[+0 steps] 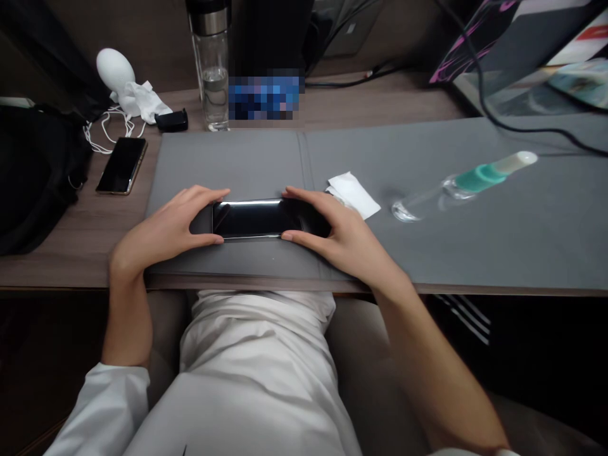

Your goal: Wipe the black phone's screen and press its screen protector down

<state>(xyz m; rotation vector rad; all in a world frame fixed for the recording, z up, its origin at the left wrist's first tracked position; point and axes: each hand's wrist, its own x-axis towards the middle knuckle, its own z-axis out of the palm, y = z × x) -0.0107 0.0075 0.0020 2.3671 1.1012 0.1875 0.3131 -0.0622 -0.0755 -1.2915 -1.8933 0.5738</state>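
Dark phone (256, 218) gripped at both ends

At far left sits a black bag (38, 177) on the wooden desk (71, 272), and near it a second phone (122, 166) lies screen up, apparently placed off the grey mat (475, 253) to be out of the way. Behind that are a white cord (105, 130), a white egg-shaped object (115, 68), a crumpled tissue (148, 101) and a small black item (171, 120). A glass water bottle (216, 95) stands upright behind the mat.

The left hand (173, 221) makes a wide C around one end of the dark phone, thumb at the near edge, fingers at the far edge; the right hand (335, 221) mirrors it. Both close only as far as the phone's width allows, probably to leave the screen uncovered. It is at the mat's left part; resting or lifted, I cannot tell.

Beside the right hand lies white paper (358, 195), then a green-collared clear bottle (475, 180), likely kept within reach.

Counted: two phones, two bottles, two hands, one bag, one mat
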